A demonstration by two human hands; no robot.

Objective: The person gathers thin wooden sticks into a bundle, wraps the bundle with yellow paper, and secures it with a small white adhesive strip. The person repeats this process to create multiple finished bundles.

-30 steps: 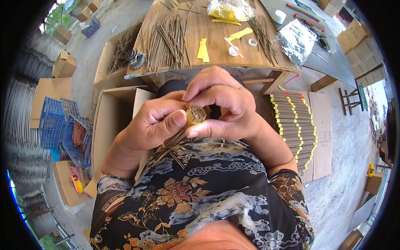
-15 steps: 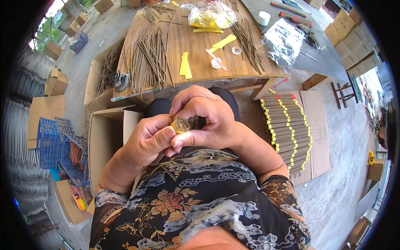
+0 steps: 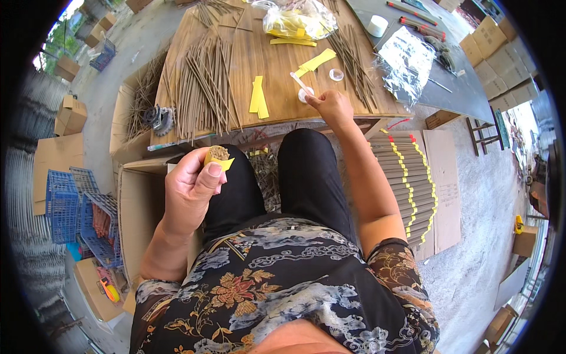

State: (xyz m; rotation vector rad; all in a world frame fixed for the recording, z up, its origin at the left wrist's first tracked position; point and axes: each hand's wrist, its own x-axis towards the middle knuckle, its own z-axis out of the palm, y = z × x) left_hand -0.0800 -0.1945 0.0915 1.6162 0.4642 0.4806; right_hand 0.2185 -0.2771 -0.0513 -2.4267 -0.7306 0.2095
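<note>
My left hand point(image 3: 190, 187) is closed round a bundle of brown incense sticks point(image 3: 220, 152), held upright over my left thigh. A yellow paper strip point(image 3: 226, 164) wraps the bundle near its top, its pointed end sticking out on the right. At the table's near edge, my right hand point(image 3: 335, 109) pinches a small pale pink spatula point(image 3: 296, 80) over a small white jar point(image 3: 303, 96). A clear round lid point(image 3: 336, 74) lies beyond it. Several yellow strips point(image 3: 257, 97) rest on the wooden table point(image 3: 277, 71), left of the jar.
Loose incense sticks point(image 3: 203, 82) cover the table's left part, and more point(image 3: 354, 65) lie right. A plastic bag of yellow strips point(image 3: 299, 22) sits at the back. Banded bundles point(image 3: 402, 183) lie on cardboard at right. An open carton point(image 3: 141, 200) stands left, near blue crates point(image 3: 62, 200).
My hands have parted. The left drew the bundle leftward, its yellow strip end now loose. The right let go of the bundle, reached forward to the table and took hold of the spatula.
</note>
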